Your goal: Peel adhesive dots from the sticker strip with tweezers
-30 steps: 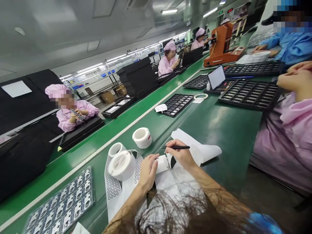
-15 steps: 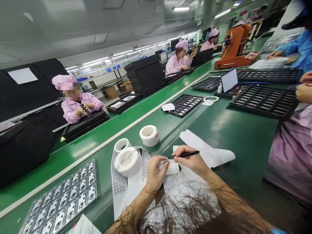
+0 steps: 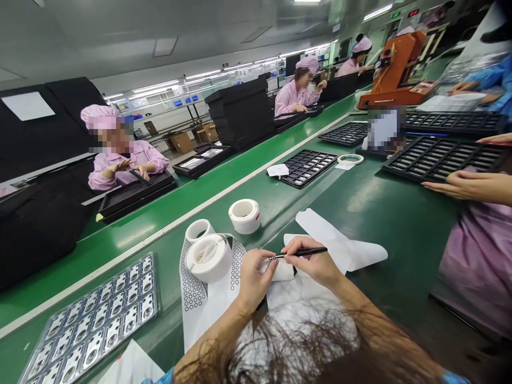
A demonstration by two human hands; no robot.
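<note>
Mid-step at picking a ring sticker: right hand (image 3: 316,262) closed on black tweezers (image 3: 300,253), left hand (image 3: 256,277) pinched around white liner strip (image 3: 282,271) on green worktop (image 3: 380,213). Next probably needed steady tip.

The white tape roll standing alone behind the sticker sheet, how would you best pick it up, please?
Probably from above, pinching the white tape roll across its outer wall, or with a finger in the open core. It stands upright, hole up, apart from the other rolls, with bare green table around it.
</note>
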